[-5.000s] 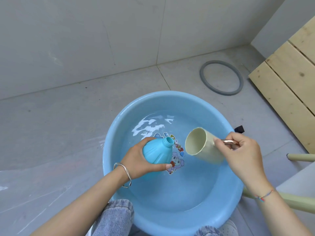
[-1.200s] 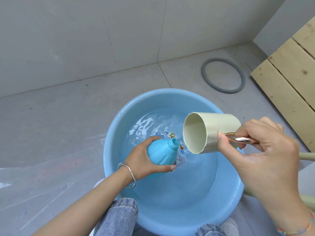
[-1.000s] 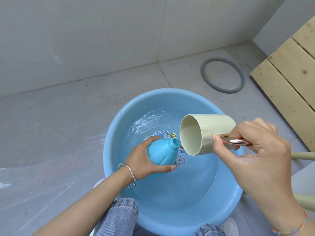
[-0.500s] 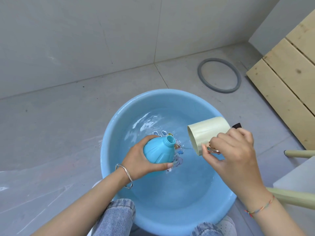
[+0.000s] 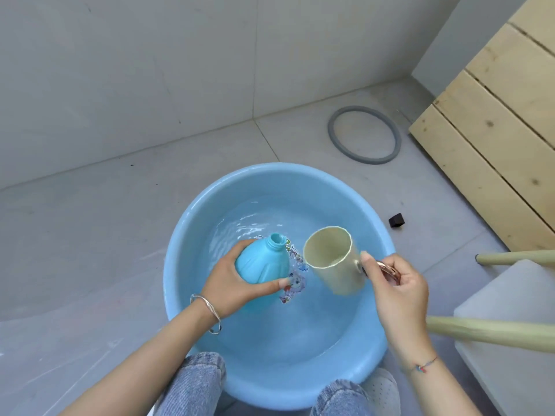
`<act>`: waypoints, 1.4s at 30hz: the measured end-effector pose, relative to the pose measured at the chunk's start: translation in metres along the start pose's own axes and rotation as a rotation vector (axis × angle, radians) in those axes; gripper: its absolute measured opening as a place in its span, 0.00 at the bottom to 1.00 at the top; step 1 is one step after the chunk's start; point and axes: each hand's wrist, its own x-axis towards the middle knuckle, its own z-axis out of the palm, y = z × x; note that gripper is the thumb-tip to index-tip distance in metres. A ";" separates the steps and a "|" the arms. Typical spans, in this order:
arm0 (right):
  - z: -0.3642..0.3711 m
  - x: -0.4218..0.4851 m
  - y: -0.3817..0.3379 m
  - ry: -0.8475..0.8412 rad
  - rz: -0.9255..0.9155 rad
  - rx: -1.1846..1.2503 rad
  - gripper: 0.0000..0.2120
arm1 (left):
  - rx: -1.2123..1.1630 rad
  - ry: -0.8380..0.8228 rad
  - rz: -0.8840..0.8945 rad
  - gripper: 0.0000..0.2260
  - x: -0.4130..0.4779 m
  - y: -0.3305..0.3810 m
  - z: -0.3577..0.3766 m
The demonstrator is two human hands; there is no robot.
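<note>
A light blue basin (image 5: 180, 244) with shallow water stands on the grey floor between my knees. My left hand (image 5: 231, 283) grips an uncapped blue plastic bottle (image 5: 262, 261) over the water, its open neck tilted up and to the right. My right hand (image 5: 396, 288) holds a pale green mug (image 5: 333, 259) by its copper-coloured handle (image 5: 389, 270), just right of the bottle. The mug is nearly upright, its mouth tilted toward me, with a little water inside. A cartoon print (image 5: 295, 280) shows on the basin's bottom.
A grey rubber ring (image 5: 364, 135) lies on the floor beyond the basin. A small black cube (image 5: 396, 220) sits right of the rim. Pale wooden boards (image 5: 492, 139) lean at the right. Pale green poles (image 5: 492, 333) and a white block (image 5: 516, 319) lie near my right arm.
The mug was tipped on its side with its mouth at the bottle's neck; now it has swung back nearly upright and lower, right of the bottle. The water ripples.
</note>
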 end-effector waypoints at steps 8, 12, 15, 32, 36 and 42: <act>-0.021 -0.051 -0.013 0.048 0.294 0.248 0.18 | -0.033 -0.003 -0.005 0.35 -0.022 0.037 -0.011; -0.048 -0.064 -0.048 0.039 0.327 0.352 0.16 | -0.078 0.000 0.047 0.34 -0.036 0.078 -0.015; -0.079 -0.072 -0.083 -0.012 0.289 0.413 0.17 | -0.060 -0.031 0.117 0.34 -0.050 0.118 -0.013; -0.252 -0.065 -0.181 0.256 -0.046 0.519 0.16 | 0.010 -0.181 0.485 0.34 -0.135 0.286 0.039; -0.268 -0.057 -0.164 0.331 0.033 0.496 0.16 | -0.007 -0.235 0.512 0.32 -0.151 0.304 0.065; -0.276 -0.054 -0.153 0.327 0.101 0.461 0.15 | -0.043 -0.298 0.533 0.32 -0.170 0.322 0.104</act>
